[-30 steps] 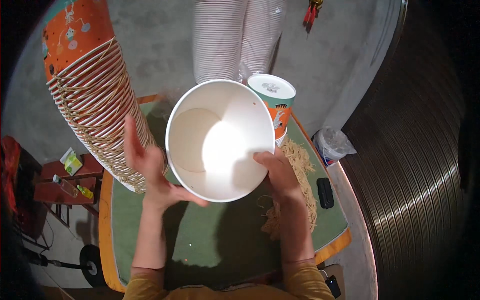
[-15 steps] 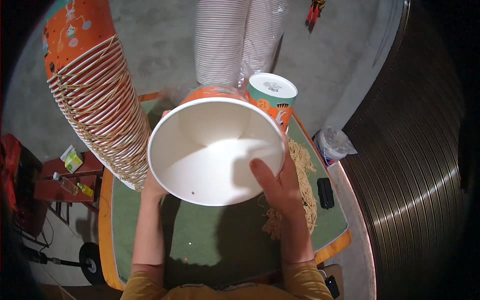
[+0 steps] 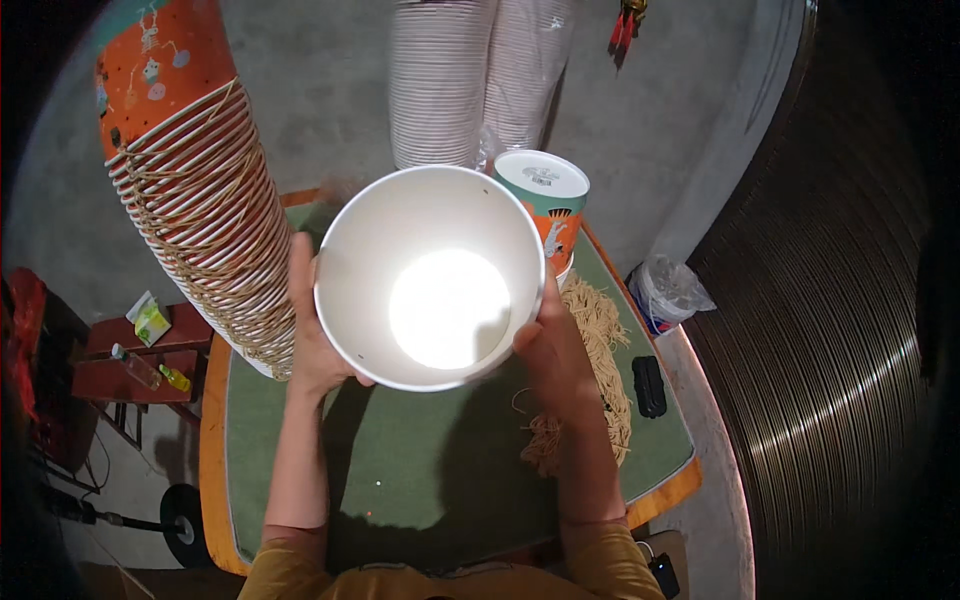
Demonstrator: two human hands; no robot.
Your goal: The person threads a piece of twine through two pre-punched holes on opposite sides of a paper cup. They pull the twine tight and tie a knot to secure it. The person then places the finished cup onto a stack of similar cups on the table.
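A round paper bucket with a white inside is held up over the table, its open mouth facing me. My left hand cups its left side, fingers partly hidden beneath it. At the lower right of the rim my right hand holds it, the thumb near the edge and the other fingers hidden. Two small holes show near the rim, at the upper right and lower left. Behind it, an orange and green paper bucket stands upside down. Beige string lies in a loose heap by my right hand.
A tall leaning stack of orange buckets, laced with string, stands at the left. White stacks in plastic rise at the back. A black case lies on the green tabletop. A white pail stands beyond the right edge.
The bucket has turned so that its mouth faces me more squarely and its bottom shows. My right thumb has moved from inside the bucket to the rim.
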